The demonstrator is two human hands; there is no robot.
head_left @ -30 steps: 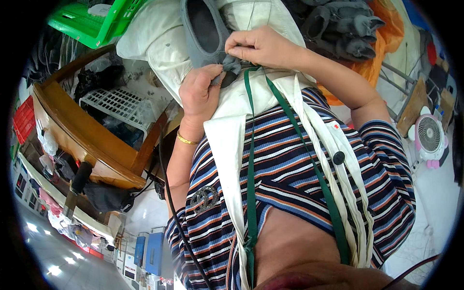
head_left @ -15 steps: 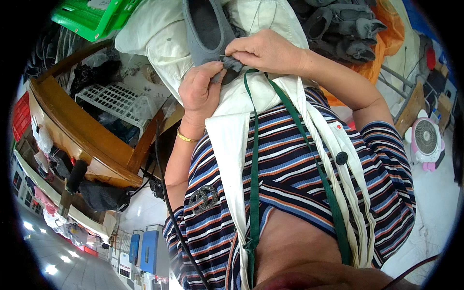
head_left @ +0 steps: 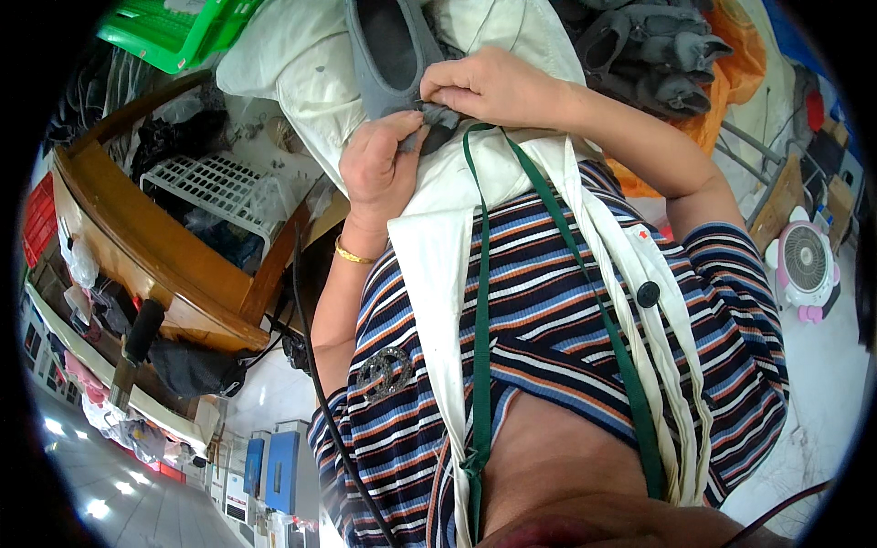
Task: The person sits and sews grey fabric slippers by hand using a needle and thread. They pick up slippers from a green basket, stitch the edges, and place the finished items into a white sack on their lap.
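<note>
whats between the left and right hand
In the head view, bunched grey fabric at the near end of the grey shoe lies between the left hand and right hand.

Grey shoe [head_left: 388, 92], white apron [head_left: 315, 68], green strap [head_left: 481, 310], dark shirt [head_left: 539, 292] with white, orange and blue stripes.

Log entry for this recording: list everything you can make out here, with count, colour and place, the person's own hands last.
Shoe: 1, grey, top centre, at the hands
Piled shoes: several, grey, upper right
Sheet: 1, orange, beside the pile
Apron: 1, white, on the body
Strap: two strands, green, down the chest
Crate: 1, green, upper left
Wooden furniture: 1, brown, left
Rack: 1, white, within the furniture
Bag: 1, black, lower left
Fan: 1, white and pink, right
Bracelet: 1, gold-coloured, left wrist
Left hand: 1, bare, pinching the shoe
Right hand: 1, bare, beside it
</note>
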